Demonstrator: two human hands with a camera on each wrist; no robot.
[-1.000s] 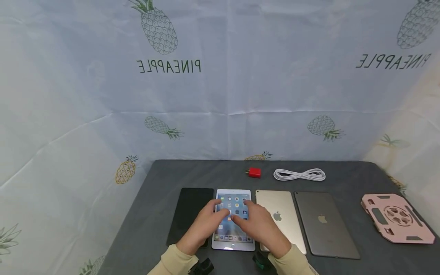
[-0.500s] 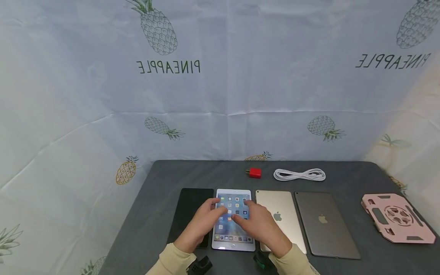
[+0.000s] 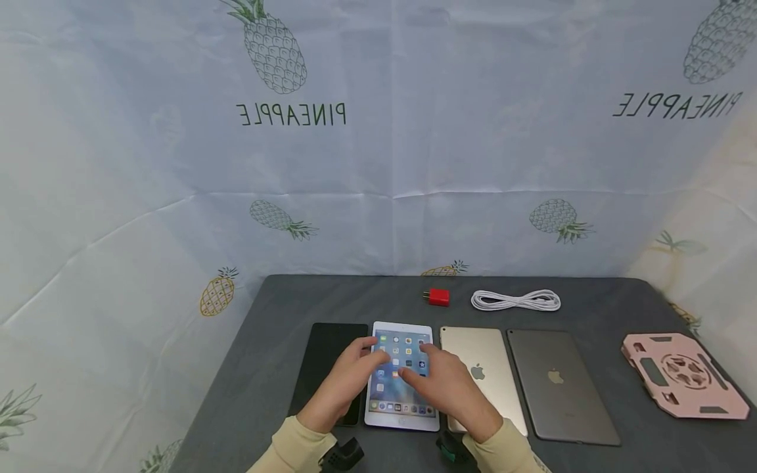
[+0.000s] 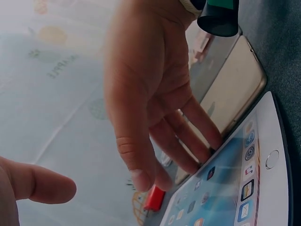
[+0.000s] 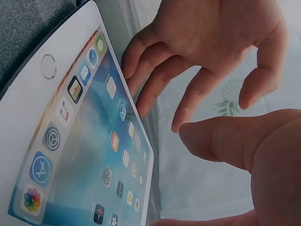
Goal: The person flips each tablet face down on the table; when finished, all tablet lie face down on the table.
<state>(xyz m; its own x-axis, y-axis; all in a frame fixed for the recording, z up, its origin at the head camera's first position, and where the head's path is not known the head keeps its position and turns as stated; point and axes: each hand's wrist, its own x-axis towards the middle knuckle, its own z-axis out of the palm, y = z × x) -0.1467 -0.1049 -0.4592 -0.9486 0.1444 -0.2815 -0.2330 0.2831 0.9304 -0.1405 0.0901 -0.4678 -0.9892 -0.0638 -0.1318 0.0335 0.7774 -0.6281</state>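
Note:
A white tablet (image 3: 399,394) with its home screen lit lies between both hands in the head view. My left hand (image 3: 345,378) reaches to its left edge, with the fingertips at that side and the thumb held above the screen. At the opposite edge is my right hand (image 3: 447,381), its thumb also over the glass. In the left wrist view, the right hand (image 4: 146,80) has loosely bent fingers against the tablet's side (image 4: 216,188). The right wrist view has the left hand (image 5: 211,42) touching the other edge, some fingertips hidden behind it.
To the left lies a black tablet (image 3: 324,355), partly under the left forearm. A gold tablet (image 3: 487,368) and a dark grey tablet (image 3: 558,394) lie to the right. Behind are a red charger plug (image 3: 438,297) and a coiled white cable (image 3: 516,301). A pink slotted stand (image 3: 686,378) sits far right.
The white tablet has shifted very slightly, its far edge rising a little in the head view. My left hand has moved slightly left and away from me. The right hand has hardly moved.

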